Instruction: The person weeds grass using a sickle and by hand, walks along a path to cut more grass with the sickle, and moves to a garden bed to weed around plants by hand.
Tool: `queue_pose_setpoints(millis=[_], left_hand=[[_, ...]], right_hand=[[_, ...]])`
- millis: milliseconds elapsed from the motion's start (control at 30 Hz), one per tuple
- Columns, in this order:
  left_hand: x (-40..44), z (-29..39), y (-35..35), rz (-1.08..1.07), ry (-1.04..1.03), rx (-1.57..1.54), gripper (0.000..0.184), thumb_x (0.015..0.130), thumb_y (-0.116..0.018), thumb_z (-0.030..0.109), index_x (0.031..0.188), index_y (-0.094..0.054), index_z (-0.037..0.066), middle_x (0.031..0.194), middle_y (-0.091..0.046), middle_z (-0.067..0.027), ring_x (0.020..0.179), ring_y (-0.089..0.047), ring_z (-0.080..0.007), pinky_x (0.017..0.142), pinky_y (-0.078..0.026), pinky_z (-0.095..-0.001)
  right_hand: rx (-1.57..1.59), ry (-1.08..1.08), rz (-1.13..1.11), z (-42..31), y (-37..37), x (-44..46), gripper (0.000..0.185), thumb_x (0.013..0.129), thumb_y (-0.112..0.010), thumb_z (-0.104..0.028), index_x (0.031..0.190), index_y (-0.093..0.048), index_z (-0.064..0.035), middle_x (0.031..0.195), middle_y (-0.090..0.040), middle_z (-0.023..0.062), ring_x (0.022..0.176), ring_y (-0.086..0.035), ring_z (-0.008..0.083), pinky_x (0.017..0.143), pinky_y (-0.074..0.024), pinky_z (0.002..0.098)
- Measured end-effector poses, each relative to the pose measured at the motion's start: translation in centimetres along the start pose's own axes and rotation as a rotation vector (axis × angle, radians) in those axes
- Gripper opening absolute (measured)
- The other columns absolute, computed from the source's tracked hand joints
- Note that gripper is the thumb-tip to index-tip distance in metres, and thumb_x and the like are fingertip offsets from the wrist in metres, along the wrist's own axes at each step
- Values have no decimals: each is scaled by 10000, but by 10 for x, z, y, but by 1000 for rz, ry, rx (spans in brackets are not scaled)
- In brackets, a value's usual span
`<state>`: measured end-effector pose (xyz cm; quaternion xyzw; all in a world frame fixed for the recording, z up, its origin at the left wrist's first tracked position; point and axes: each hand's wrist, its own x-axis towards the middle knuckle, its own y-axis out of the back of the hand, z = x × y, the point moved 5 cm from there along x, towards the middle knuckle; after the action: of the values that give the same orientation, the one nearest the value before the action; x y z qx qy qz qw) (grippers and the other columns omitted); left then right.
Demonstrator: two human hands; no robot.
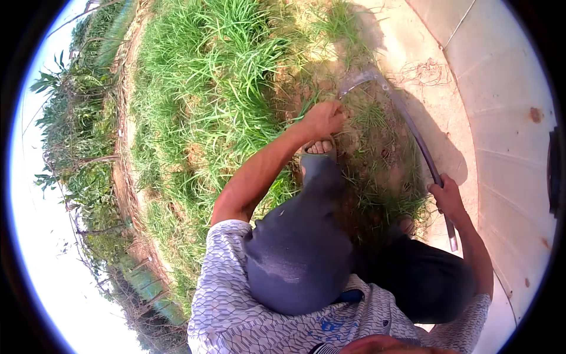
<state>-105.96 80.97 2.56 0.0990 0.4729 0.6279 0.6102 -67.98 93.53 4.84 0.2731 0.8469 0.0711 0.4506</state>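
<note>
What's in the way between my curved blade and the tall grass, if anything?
Your left hand is partly in the way, close by the tip of the blade, on the side toward the tall grass. Your foot shows just below that hand.

Strong daylight here, and the sky (41, 253) on the left is blown right out to white! The grass (230, 53) blazes, a pale glare sits on the concrete (407, 29) at the far side, and a firm shadow (439, 141) cuts across it on the right. Down near, the right knee (421, 274) sinks almost to black. Blur softens the blade (358, 79); the wall (507, 118) bows inside a black, violet-fringed rim.
</note>
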Motion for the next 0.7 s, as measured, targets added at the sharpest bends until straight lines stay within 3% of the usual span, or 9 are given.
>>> queue_pose_setpoints(millis=[233, 300, 333, 400, 467, 500, 600, 667, 700], left_hand=[[43, -117, 67, 230, 157, -17, 408, 859, -621, 282, 1163, -601, 11, 1075, -654, -217, 1007, -628, -353, 876, -490, -425], [55, -141, 87, 331, 173, -91, 493, 876, -612, 303, 1261, -554, 1, 1251, -588, -231, 1151, -566, -377, 973, -446, -424], [66, -164, 87, 330, 174, -96, 493, 876, -612, 303, 1261, -554, 1, 1251, -588, -231, 1151, -566, -377, 973, -446, -424], [88, -212, 92, 494, 135, 14, 615, 898, -597, 329, 1395, -438, 4, 1411, -463, -238, 1295, -443, -405, 1086, -350, -437], [65, -166, 143, 295, 138, 396, 701, 920, -569, 342, 1488, -298, 34, 1471, -373, -268, 1379, -338, -407, 1143, -264, -468], [67, -183, 151, 348, 137, 329, 709, 915, -576, 329, 1494, -286, 40, 1469, -373, -272, 1370, -351, -405, 1147, -258, -466], [85, -257, 178, 568, 324, -6, 722, 902, -589, 209, 1512, -234, 58, 1466, -379, -255, 1330, -415, -375, 1078, -382, -441], [69, -275, 195, 738, 209, -167, 684, 903, -535, 84, 1510, -221, 56, 1429, -417, -212, 1213, -542, -314, 891, -534, -391], [55, -280, 182, 691, 270, -718, 616, 924, -448, 19, 1502, -261, 117, 1392, -437, -179, 967, -653, -237, 726, -560, -364]], right_hand=[[130, -231, -44, 25, -29, -1, 203, 809, -617, -188, 839, -476, -45, 567, -445, 22, 404, -439, 124, 360, -375, 307], [152, -261, -41, 37, -41, 0, 193, 804, -617, -176, 847, -492, -36, 572, -457, 31, 405, -450, 131, 361, -382, 308], [161, -268, -46, 46, -48, 1, 188, 802, -616, -170, 850, -500, -30, 576, -465, 37, 405, -457, 135, 362, -385, 309], [259, -292, -83, 59, -63, 0, 203, 796, -615, -164, 875, -516, -4, 585, -485, 44, 408, -477, 142, 361, -390, 301], [382, -419, -146, 32, -74, -14, 195, 791, -612, -174, 845, -531, -4, 595, -499, 42, 457, -497, 145, 406, -404, 309], [389, -436, -139, 27, -78, -16, 195, 791, -612, -174, 845, -531, -4, 595, -499, 42, 457, -497, 145, 406, -404, 309], [183, -415, -100, 8, -84, -28, 193, 784, -616, -188, 798, -546, -9, 606, -505, 36, 532, -500, 139, 485, -411, 311], [98, -370, -13, -17, -84, -34, 200, 776, -627, -202, 772, -561, -13, 625, -508, 31, 593, -486, 135, 547, -405, 308], [90, -386, -9, -26, -90, -35, 200, 776, -627, -202, 772, -561, -13, 625, -508, 31, 593, -486, 135, 547, -405, 308]])
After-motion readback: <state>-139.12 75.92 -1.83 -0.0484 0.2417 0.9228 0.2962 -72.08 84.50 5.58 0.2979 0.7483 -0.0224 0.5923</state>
